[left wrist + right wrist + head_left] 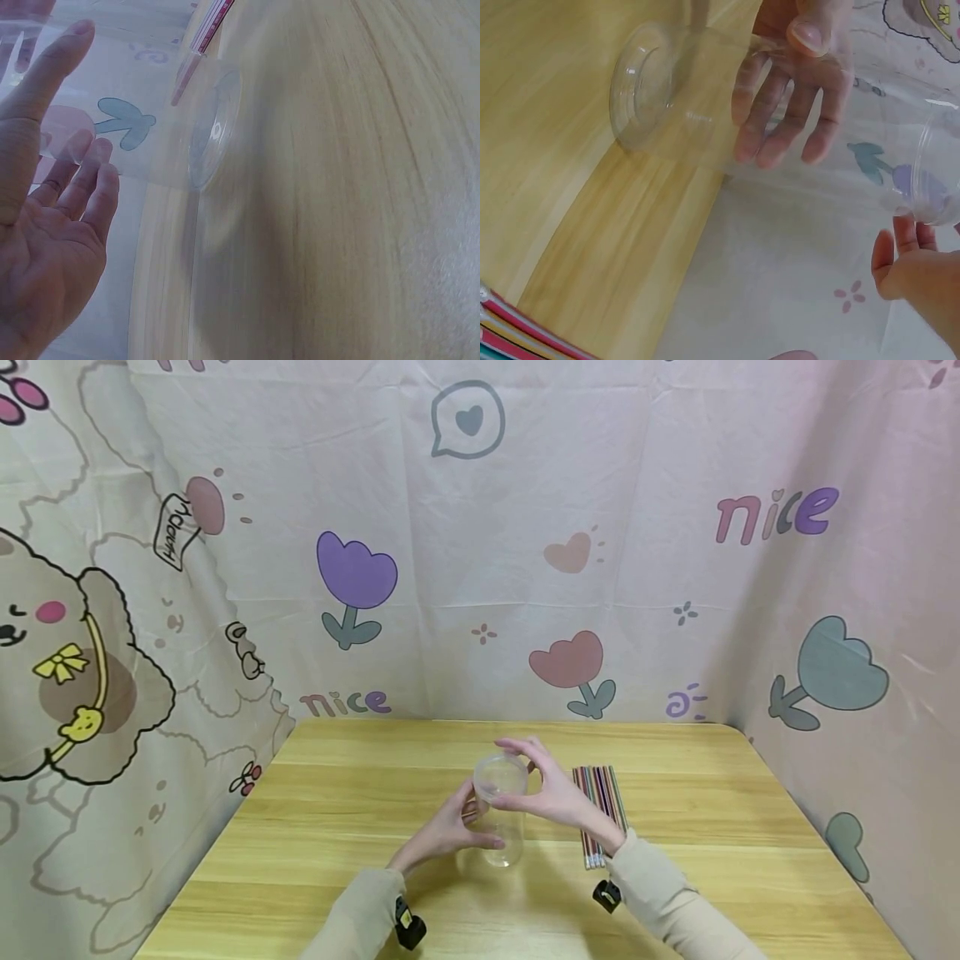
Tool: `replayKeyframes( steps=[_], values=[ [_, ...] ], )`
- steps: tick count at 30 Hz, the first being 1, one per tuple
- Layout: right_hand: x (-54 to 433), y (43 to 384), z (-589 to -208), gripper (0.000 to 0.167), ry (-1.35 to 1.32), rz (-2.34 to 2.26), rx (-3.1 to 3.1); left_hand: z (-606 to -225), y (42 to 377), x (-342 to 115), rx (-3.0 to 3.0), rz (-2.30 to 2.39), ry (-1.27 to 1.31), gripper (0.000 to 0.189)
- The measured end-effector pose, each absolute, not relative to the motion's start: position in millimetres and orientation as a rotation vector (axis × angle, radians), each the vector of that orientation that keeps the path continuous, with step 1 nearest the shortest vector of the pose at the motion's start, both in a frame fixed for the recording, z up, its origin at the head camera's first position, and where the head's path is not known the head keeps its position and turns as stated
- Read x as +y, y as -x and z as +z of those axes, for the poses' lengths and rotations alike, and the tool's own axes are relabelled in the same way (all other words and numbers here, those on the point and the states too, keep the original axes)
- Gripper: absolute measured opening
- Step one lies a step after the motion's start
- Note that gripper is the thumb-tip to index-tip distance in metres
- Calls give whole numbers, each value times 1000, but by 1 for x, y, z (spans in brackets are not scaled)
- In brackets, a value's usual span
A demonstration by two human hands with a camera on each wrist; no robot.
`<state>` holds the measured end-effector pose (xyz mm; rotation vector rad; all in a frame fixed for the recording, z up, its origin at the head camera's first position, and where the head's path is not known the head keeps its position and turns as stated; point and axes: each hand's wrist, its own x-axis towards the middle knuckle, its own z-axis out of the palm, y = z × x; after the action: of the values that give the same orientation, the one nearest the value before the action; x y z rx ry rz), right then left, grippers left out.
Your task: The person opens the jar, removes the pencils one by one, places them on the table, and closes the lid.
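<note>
A tall clear plastic jar (504, 853) stands upright near the middle of the wooden table, its top covered by a translucent lid (498, 774). My left hand (447, 829) holds the jar's body from the left, thumb on the near side and fingers behind. From the right, my right hand (551, 793) grips the lid at its edge, thumb in front and fingers across the far side. In the right wrist view, the left fingers (821, 124) show through the jar wall. The left wrist view shows the jar's round base (217, 131) close over the table.
A row of several colored pencils (604, 789) lies on the table (360, 793) just right of the jar, partly behind my right wrist. Printed cloth (480, 510) hangs along the table's back and both sides. Black wrist cameras (408, 927) sit at both sleeves.
</note>
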<state>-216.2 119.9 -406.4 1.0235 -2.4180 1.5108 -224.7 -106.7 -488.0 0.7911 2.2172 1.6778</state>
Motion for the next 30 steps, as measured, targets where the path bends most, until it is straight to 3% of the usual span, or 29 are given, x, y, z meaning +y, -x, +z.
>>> replayKeyframes(
  steps=[11,22,30],
  values=[
    [132,223,-407,70,-1286,1817,-2370,-488,225,-107,2225,1662,-777,109],
    [126,219,-409,73,-1059,1592,-2390,-488,225,-106,2230,1667,-787,108],
    [123,216,-412,67,-974,1542,-2383,-488,224,-106,2239,1682,-787,109]
  ],
)
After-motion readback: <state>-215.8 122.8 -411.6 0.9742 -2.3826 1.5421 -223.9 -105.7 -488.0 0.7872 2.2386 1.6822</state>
